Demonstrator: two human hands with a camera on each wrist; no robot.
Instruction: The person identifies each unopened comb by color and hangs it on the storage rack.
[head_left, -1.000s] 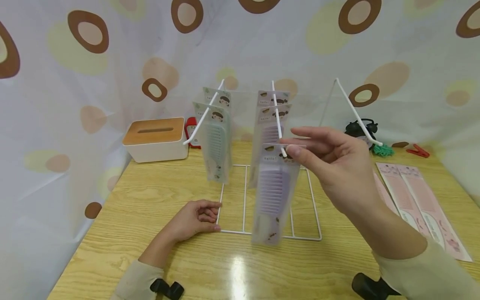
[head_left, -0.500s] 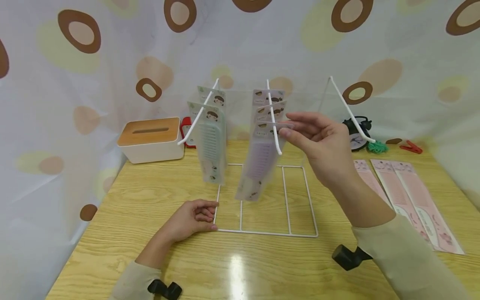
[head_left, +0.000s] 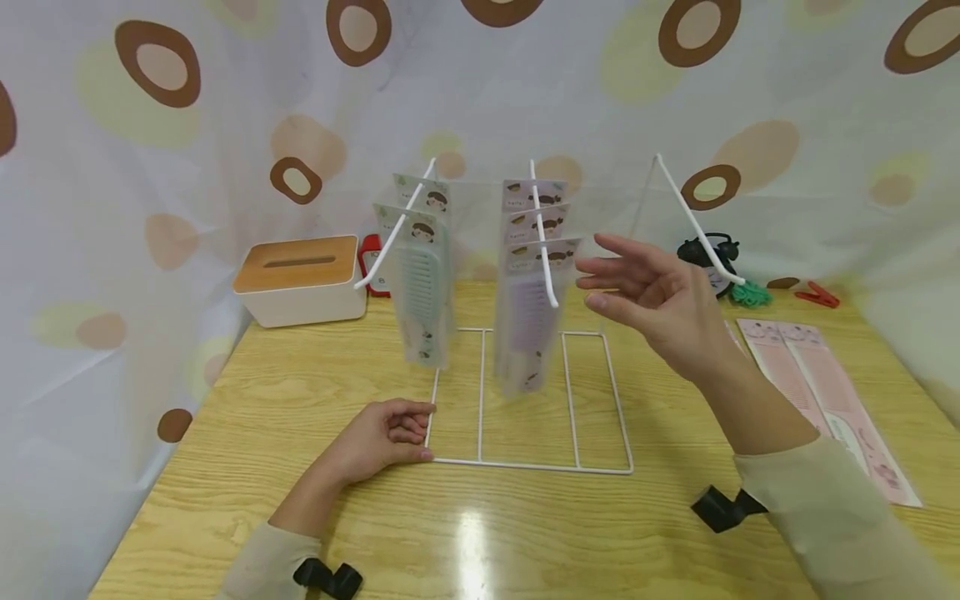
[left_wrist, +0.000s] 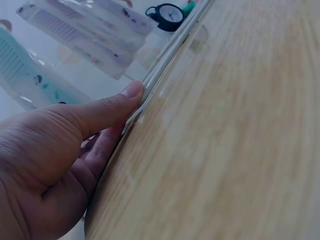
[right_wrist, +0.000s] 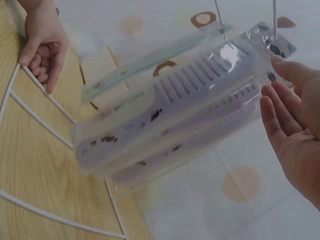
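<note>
A white wire display rack (head_left: 525,467) stands on the table with three arms pointing forward. Three packaged purple combs (head_left: 530,321) hang in a row from its middle arm. On the left arm hang packaged green combs (head_left: 422,283). My left hand (head_left: 386,437) holds the front left corner of the rack's base, thumb on the wire and fingers partly curled, as the left wrist view shows. Just right of the purple combs, my right hand (head_left: 652,304) is in the air with fingers loosely extended and nothing in them. The right arm (head_left: 697,221) of the rack bears no packages.
Packaged pink combs (head_left: 832,400) lie on the table at the right. Along the back are a tissue box (head_left: 303,292), a red clock (head_left: 372,262), a black alarm clock (head_left: 712,258), a green tangled bundle (head_left: 750,294) and a red clip (head_left: 817,294).
My right hand slid the front purple comb back along the middle arm, let it go and drew away to the right. The comb now hangs straight. My left hand stayed on the rack.
</note>
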